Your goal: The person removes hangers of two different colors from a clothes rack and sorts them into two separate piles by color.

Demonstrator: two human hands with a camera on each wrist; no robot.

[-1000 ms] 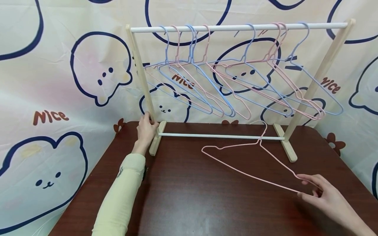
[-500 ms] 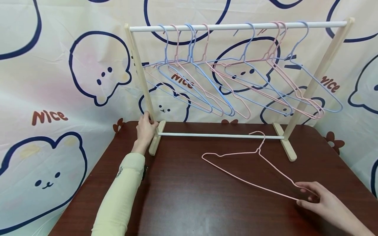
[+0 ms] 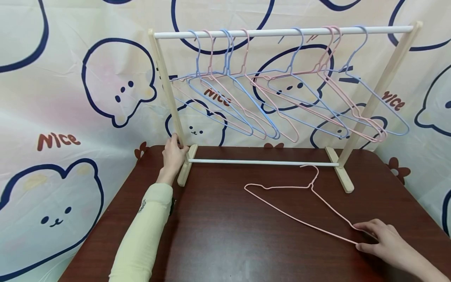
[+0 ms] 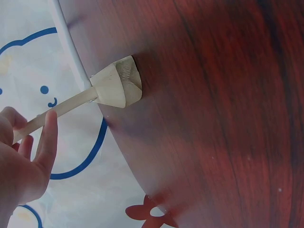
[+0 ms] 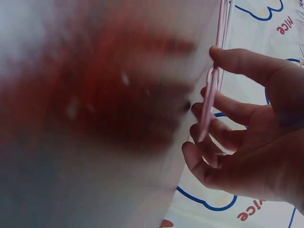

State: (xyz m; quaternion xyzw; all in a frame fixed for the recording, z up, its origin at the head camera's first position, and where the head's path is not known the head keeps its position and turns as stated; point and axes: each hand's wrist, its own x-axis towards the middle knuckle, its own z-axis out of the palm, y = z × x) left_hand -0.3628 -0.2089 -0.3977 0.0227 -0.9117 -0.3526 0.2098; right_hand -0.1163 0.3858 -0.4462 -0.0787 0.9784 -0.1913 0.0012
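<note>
Low on the wooden left post of a small clothes rack, my left hand grips the wood. The left wrist view shows its fingers about the post, just above the rack's foot. At the right front, my right hand holds one end of a pink clothes hanger between thumb and fingers. Its hook points away towards the lower bar, and its other end lies to the left. In the right wrist view the thumb presses on the pink hanger with the fingertips behind it.
Several blue and pink hangers hang from the rack's white top bar. A lower white bar joins the two feet. The rack stands at the back of a dark brown table, before a patterned cloth.
My right hand has come down and nearer with the pink hanger, which now lies lower in front of the rack. My left hand stays on the post.
</note>
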